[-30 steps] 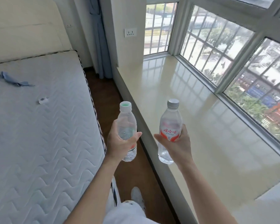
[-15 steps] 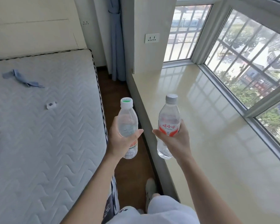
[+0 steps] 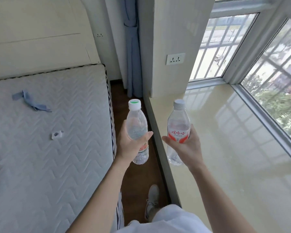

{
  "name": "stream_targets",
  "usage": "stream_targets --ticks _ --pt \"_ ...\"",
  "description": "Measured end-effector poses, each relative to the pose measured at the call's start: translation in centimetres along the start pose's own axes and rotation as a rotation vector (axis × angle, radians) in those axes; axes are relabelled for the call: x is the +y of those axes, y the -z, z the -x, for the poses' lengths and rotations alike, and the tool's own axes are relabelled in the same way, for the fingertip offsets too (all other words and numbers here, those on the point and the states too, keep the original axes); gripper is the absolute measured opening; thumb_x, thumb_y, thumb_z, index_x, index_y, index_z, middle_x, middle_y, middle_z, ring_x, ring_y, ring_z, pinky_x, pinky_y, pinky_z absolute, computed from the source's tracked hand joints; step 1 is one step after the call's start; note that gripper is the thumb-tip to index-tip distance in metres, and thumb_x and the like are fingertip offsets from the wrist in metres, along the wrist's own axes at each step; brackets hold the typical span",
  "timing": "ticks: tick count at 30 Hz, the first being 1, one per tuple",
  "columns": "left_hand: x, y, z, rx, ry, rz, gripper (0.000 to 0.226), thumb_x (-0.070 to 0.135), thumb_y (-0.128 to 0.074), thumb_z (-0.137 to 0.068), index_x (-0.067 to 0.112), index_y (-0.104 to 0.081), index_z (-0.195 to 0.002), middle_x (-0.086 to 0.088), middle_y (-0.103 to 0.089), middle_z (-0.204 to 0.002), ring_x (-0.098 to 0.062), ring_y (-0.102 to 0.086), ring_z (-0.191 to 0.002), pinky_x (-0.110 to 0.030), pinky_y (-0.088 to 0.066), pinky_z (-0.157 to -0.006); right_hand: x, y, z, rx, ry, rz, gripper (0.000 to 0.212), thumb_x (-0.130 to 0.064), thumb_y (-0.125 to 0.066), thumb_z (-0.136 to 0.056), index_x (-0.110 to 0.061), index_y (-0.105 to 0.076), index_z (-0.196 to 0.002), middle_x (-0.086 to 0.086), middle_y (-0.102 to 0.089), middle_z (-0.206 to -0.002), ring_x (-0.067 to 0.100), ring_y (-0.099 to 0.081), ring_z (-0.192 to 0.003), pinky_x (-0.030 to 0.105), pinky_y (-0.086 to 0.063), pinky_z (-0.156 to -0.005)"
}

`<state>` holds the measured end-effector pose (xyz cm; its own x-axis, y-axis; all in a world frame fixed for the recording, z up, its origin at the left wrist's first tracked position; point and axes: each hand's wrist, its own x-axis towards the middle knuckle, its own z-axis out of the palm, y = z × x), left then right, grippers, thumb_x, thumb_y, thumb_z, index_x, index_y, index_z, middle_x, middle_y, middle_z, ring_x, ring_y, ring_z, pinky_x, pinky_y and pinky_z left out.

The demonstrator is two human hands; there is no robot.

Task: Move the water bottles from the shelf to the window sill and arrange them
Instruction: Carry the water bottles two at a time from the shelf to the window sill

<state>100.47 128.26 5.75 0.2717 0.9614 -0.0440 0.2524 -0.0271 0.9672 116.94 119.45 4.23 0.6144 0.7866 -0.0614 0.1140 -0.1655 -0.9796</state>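
My left hand (image 3: pixel 130 145) grips a clear water bottle with a green-topped white cap (image 3: pixel 136 125), held upright over the narrow strip of brown floor. My right hand (image 3: pixel 186 145) grips a second clear water bottle with a grey cap and a red label (image 3: pixel 178 125), upright, just over the near edge of the glossy cream window sill (image 3: pixel 233 148). Both bottles hang in the air at about the same height, roughly a hand's width apart. No bottle stands on the sill. The shelf is out of view.
A bare white mattress (image 3: pixel 49 140) fills the left, with a blue cloth strip (image 3: pixel 30 101) and a small white object (image 3: pixel 57 135) on it. Barred windows (image 3: pixel 274 91) line the sill's right side. A blue curtain (image 3: pixel 133 52) and a wall socket (image 3: pixel 175 58) sit ahead.
I have stepped forward along the gap between bed and sill, and the view has turned left. Both hands keep the bottles upright in the same grip.
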Motion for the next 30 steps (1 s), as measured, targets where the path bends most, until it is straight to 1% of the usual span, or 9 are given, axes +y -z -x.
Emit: stream_targets --ticks 3,4,7,11,16,20,24,27,30 --pt "1.0 -1.8 -6.2 -0.042 0.021 0.000 0.059 0.041 -0.085 -0.069 0.053 -0.044 -0.109 0.021 -0.056 -0.112 0.001 -0.056 -0.107 -0.020 -0.046 -0.086 -1.1 0.2 -6.6 0.034 -0.008 -0.008 0.061 -0.031 -0.093 -0.064 -0.026 -0.057 -0.112 -0.006 -0.069 -0.097 0.013 -0.069 -0.090 0.027 -0.058 -0.073" --pt "1.2 -2.3 -8.0 -0.051 0.023 0.001 0.059 0.041 -0.085 -0.068 0.054 -0.044 -0.109 0.021 -0.056 -0.113 -0.002 -0.056 -0.108 -0.022 -0.047 -0.087 -1.4 0.2 -8.5 0.045 -0.011 -0.008 0.060 -0.030 -0.093 -0.064 -0.027 -0.057 -0.111 -0.006 -0.068 -0.097 0.012 -0.069 -0.090 0.027 -0.057 -0.073" --pt "2.2 -3.9 -12.5 -0.079 0.016 0.000 0.059 0.035 -0.085 -0.072 0.055 -0.043 -0.109 0.023 -0.055 -0.113 0.002 -0.055 -0.107 -0.019 -0.045 -0.086 -2.0 0.4 -13.2 0.085 -0.022 -0.029 0.057 -0.028 -0.093 -0.064 -0.028 -0.057 -0.109 -0.006 -0.068 -0.095 0.012 -0.069 -0.088 0.029 -0.057 -0.073" --pt "2.6 -6.3 -17.3 -0.135 0.020 0.001 0.061 0.037 -0.086 -0.069 0.061 -0.044 -0.105 0.025 -0.056 -0.108 0.014 -0.054 -0.102 -0.016 -0.044 -0.081 -2.1 0.5 -17.5 0.129 -0.050 -0.045 0.058 -0.026 -0.093 -0.065 -0.025 -0.056 -0.111 -0.003 -0.067 -0.096 0.014 -0.068 -0.087 0.025 -0.053 -0.069" --pt "3.2 -9.4 -22.7 -0.220 0.007 0.001 0.056 0.030 -0.087 -0.070 0.044 -0.049 -0.109 0.015 -0.060 -0.107 0.009 -0.058 -0.097 -0.008 -0.046 -0.072 -1.4 1.1 -21.6 0.196 -0.126 -0.076 0.054 -0.020 -0.093 -0.063 -0.026 -0.058 -0.104 -0.003 -0.070 -0.090 0.014 -0.070 -0.082 0.033 -0.058 -0.075" --pt "2.8 -11.9 -27.2 -0.313 0.009 0.023 0.066 0.034 -0.088 -0.067 0.037 -0.052 -0.122 0.012 -0.062 -0.115 -0.001 -0.059 -0.107 -0.022 -0.048 -0.086 -0.8 1.9 -24.6 0.303 -0.173 -0.054 0.054 -0.022 -0.093 -0.061 -0.026 -0.058 -0.101 -0.004 -0.071 -0.088 0.014 -0.070 -0.081 0.033 -0.058 -0.074" --pt "3.1 -15.7 -32.3 -0.456 -0.015 0.017 0.060 0.033 -0.090 -0.065 0.046 -0.053 -0.110 0.018 -0.061 -0.112 0.000 -0.057 -0.111 -0.026 -0.048 -0.092 -0.3 3.0 -28.0 0.440 -0.202 -0.051 0.055 -0.023 -0.094 -0.060 -0.027 -0.058 -0.101 -0.005 -0.071 -0.089 0.010 -0.070 -0.081 0.028 -0.057 -0.071" --pt "3.7 -18.2 -36.3 -0.611 -0.049 -0.010 0.059 0.030 -0.090 -0.066 0.050 -0.051 -0.106 0.021 -0.060 -0.110 0.002 -0.055 -0.111 -0.024 -0.046 -0.091 0.0 3.3 -30.4 0.572 -0.230 -0.063 0.057 -0.023 -0.095 -0.059 -0.027 -0.058 -0.102 -0.006 -0.070 -0.091 0.011 -0.070 -0.083 0.032 -0.058 -0.074" --pt "4.5 -20.4 -40.2 -0.743 -0.072 -0.019 0.056 0.040 -0.088 -0.060 0.048 -0.054 -0.104 0.021 -0.063 -0.105 -0.002 -0.058 -0.108 -0.029 -0.049 -0.091 0.4 3.3 -32.2 0.689 -0.278 -0.095 0.056 -0.023 -0.095 -0.058 -0.027 -0.058 -0.100 -0.006 -0.071 -0.090 0.013 -0.070 -0.085 0.035 -0.059 -0.076"
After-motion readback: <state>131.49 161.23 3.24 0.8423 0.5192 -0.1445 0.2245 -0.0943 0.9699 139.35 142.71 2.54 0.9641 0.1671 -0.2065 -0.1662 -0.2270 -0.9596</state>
